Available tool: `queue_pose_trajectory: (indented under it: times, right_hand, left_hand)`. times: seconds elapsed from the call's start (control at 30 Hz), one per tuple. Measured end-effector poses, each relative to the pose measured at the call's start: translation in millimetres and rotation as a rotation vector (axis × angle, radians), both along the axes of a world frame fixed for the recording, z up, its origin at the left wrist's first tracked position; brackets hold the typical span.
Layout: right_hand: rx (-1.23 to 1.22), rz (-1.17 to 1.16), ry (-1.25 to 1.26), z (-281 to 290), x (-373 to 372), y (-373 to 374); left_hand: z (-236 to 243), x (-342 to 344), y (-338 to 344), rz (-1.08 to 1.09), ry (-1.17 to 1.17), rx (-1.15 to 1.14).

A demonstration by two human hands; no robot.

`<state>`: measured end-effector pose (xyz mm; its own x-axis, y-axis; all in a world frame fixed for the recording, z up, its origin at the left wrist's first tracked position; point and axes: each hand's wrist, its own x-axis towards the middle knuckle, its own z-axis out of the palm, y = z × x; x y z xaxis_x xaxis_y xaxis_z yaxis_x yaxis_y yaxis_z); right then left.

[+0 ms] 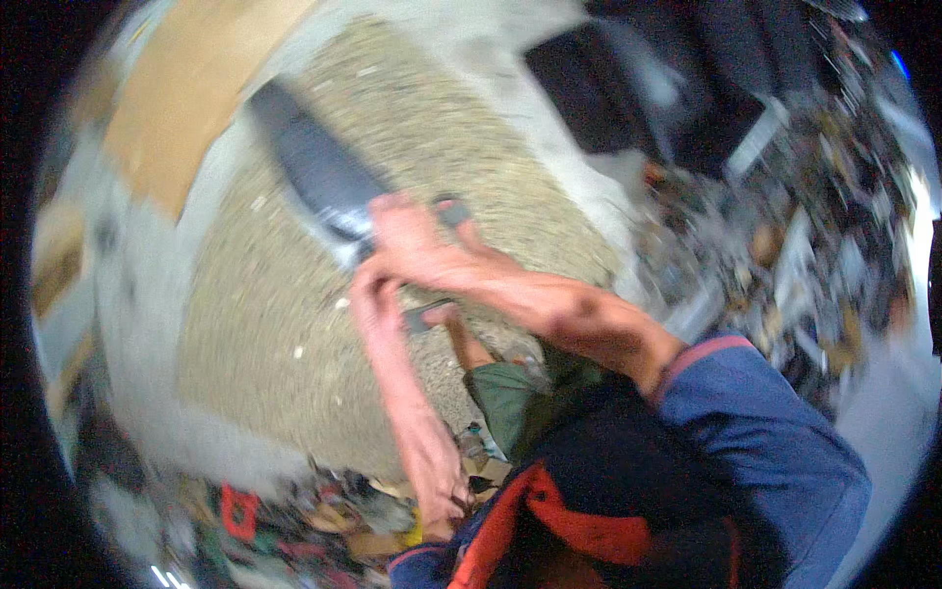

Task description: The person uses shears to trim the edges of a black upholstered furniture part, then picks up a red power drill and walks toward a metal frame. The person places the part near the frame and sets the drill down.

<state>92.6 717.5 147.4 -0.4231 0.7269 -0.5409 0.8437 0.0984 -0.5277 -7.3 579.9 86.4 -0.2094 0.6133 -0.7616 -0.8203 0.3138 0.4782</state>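
Note:
A long, dark grey piece with a smooth sheen (319,162), its exact kind unclear in the blur, slants out ahead of me to the far left. My right hand (404,234) is closed on its near end. Close below, my left hand (371,285) has its fingers curled at the same end, beside the right wrist. Where the two hands meet, motion blur hides how each finger lies. The piece is held over a patch of yellowish, gritty floor (285,334).
A heap of mixed scrap (785,265) lies at the right; another loose pile (324,520) with a red piece (238,510) is at the lower left. A brown cardboard sheet (186,88) is at the far left. Black bag-like shapes (648,88) stand at the far right.

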Motion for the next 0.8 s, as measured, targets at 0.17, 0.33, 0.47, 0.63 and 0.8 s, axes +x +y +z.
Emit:
queue_pose_trajectory:
  times: [0.17, 0.33, 0.47, 0.63, 0.8]
  right_hand:
    - [0.153, 0.064, -0.333, 5, -17, -24]
    - [0.126, -0.055, -0.281, -2, -5, -38]
    - [0.190, -0.089, -0.331, -12, -2, -48]
    - [0.250, -0.123, -0.273, -16, 1, -53]
    - [0.127, -0.078, -0.147, -6, 20, -52]
  left_hand:
    - [-5, -3, -18, -0.064, 0.017, -0.170]
    - [-10, 10, -24, -0.044, 0.065, -0.277]
    - [-28, 12, -34, -0.027, 0.016, -0.221]
    - [-52, -5, -49, 0.020, -0.106, -0.162]
    - [-49, -24, -46, 0.242, -0.289, -0.269]
